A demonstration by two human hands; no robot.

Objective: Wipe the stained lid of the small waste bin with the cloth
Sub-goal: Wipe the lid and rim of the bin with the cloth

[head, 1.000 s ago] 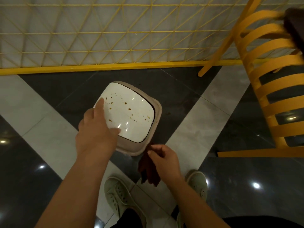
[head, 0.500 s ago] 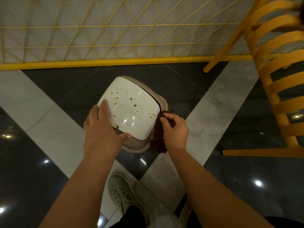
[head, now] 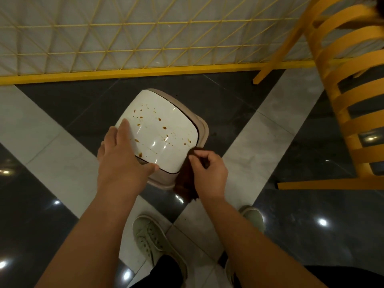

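Cloth point(head: 185, 179) — now at lid point(head: 162, 129) corner

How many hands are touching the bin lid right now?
1. The left hand rests on the lid at its near-left edge. The right hand pinches the brown cloth beside the near-right corner; whether the cloth touches the lid is unclear.

text: none readable | labels: none | brands: none | numbers: none | signs: none

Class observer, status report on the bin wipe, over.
Left hand flat, steadying lid. Right hand pinching cloth at lid's corner. Stains unwiped. Nothing obstructing.
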